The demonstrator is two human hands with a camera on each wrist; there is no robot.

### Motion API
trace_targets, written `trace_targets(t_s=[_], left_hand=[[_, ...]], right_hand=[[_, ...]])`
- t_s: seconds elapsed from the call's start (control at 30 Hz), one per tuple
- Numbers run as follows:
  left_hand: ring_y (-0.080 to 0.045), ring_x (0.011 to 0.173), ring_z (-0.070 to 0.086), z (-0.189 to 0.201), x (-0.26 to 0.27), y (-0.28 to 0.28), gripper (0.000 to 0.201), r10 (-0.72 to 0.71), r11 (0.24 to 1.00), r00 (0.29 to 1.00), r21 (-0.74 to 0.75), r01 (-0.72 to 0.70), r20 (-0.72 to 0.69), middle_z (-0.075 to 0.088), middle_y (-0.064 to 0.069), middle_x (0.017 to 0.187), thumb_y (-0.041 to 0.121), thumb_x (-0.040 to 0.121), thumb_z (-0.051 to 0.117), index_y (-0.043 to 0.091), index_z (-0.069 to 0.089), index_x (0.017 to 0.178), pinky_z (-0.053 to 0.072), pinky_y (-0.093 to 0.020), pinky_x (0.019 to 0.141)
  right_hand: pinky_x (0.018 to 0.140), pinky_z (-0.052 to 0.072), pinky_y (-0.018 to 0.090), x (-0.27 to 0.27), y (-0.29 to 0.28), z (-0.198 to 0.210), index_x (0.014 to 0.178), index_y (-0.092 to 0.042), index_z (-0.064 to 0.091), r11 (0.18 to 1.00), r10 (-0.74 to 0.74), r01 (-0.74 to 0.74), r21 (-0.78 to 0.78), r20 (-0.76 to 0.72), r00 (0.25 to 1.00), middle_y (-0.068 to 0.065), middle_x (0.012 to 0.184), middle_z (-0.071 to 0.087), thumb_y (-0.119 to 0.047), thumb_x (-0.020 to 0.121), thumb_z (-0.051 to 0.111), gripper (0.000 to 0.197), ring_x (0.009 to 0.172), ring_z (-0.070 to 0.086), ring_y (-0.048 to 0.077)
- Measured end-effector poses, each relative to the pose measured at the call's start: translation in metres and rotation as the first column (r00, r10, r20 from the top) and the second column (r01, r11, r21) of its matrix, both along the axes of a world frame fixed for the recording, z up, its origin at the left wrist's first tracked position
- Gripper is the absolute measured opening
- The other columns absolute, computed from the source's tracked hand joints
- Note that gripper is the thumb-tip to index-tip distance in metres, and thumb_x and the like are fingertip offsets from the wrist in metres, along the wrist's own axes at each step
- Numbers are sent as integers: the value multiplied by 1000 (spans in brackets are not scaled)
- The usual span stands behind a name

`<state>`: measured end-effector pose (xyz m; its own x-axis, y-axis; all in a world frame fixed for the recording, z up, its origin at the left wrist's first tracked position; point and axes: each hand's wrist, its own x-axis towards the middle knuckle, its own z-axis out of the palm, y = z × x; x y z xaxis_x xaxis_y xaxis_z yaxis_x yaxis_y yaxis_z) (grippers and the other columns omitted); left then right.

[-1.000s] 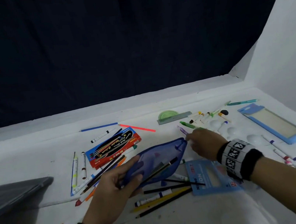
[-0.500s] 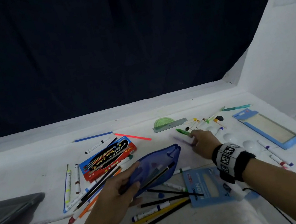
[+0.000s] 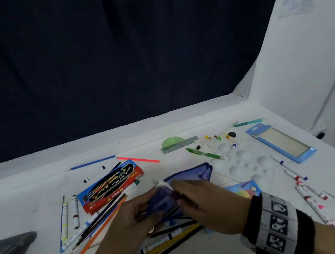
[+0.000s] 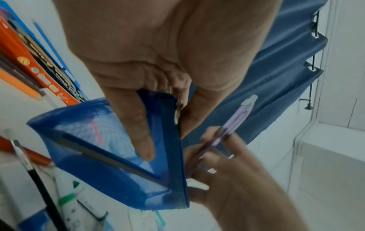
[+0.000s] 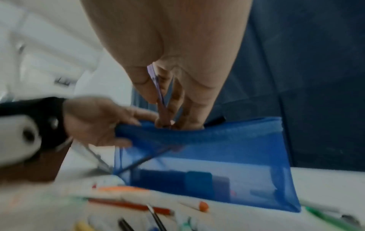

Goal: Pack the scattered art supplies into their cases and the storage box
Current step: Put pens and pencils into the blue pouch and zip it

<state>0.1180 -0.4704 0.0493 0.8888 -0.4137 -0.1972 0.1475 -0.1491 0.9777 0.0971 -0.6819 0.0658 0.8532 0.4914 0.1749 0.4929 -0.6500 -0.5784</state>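
A blue mesh pouch (image 3: pixel 191 173) lies in the middle of the white table, with a pencil showing inside it (image 4: pixel 106 157). My left hand (image 3: pixel 150 204) pinches the pouch's zipper edge (image 4: pixel 169 125) at its near end and holds the mouth apart. In my right hand (image 3: pixel 179 193) is a purple pen (image 4: pixel 237 118), pinched between thumb and fingers. The pen (image 5: pixel 156 84) points down, its lower end at the pouch opening (image 5: pixel 177 129). Its pale top end sticks up above my fingers (image 3: pixel 161 182).
A red and blue pencil box (image 3: pixel 110 186) lies left of the pouch. A white palette (image 3: pixel 242 159), a green pen (image 3: pixel 203 153), a protractor with ruler (image 3: pixel 175 143) and a blue clear case (image 3: pixel 283 143) lie right. Loose pencils (image 3: pixel 169 240) and markers (image 3: pixel 309 194) are scattered about.
My right hand took the purple pen from beyond the pouch's far end and brought it back to the pouch mouth. My left hand shifted to pinch the zipper edge.
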Motion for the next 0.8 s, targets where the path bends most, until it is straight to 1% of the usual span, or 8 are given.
trace_targets(t_s=[0.1,0.17,0.27,0.37,0.47,0.6,0.7,0.8], left_hand=[[-20,103,71,3,-1,1,50,-44,998,998,-45,42,-35,74,3,113,-13,88,58,23,63,123,60,-30,79],[-18,107,69,3,0,1,56,-61,996,997,-62,58,-42,72,5,119,-15,88,57,25,60,127,59,-30,81],[-18,108,69,2,1,-5,55,-45,995,998,-87,42,-40,71,3,120,-14,89,57,22,59,131,59,-32,83],[-22,106,70,1,-1,-14,51,-4,992,998,-129,-4,-61,73,0,117,-11,90,55,20,61,130,60,-36,83],[-24,105,70,2,-6,-25,46,74,984,995,-160,-84,-64,73,0,117,-7,91,55,21,62,127,61,-37,81],[-22,109,69,2,-23,-45,44,148,984,989,-102,-145,24,71,4,120,1,93,56,23,61,130,60,-39,84],[-19,105,70,1,-36,-63,43,214,976,972,-51,-210,97,72,6,117,2,93,58,24,60,130,60,-33,82],[-24,103,71,-3,-46,-77,42,294,955,953,-60,-290,78,73,4,116,4,92,59,26,62,128,61,-33,77]], right_hand=[[80,48,43,8,-12,-18,136,-23,43,916,-21,39,-398,50,999,8,118,54,-21,100,40,37,100,54,30],[82,50,42,12,-20,-20,135,-27,48,882,-69,89,-463,60,996,8,120,55,-21,97,41,39,106,56,32],[81,50,37,14,-30,-16,129,-28,58,908,-53,109,-405,148,988,3,119,59,-24,97,38,38,105,58,26],[74,52,35,12,-43,-7,113,-19,68,977,-16,60,-203,213,977,1,103,65,-19,93,45,30,89,61,19],[68,49,25,18,-70,-1,100,-13,72,993,-117,107,49,312,943,-2,92,65,-6,90,57,19,75,60,13],[66,52,21,43,-112,-4,94,-8,71,951,-251,173,255,312,916,2,87,64,3,90,59,17,74,60,14],[68,51,18,69,-140,-18,90,-9,71,931,-313,244,272,248,917,0,86,66,4,87,60,17,75,61,12],[78,47,20,100,-160,-41,94,-8,70,969,-247,239,60,200,948,5,90,68,-3,86,61,13,78,63,21]])
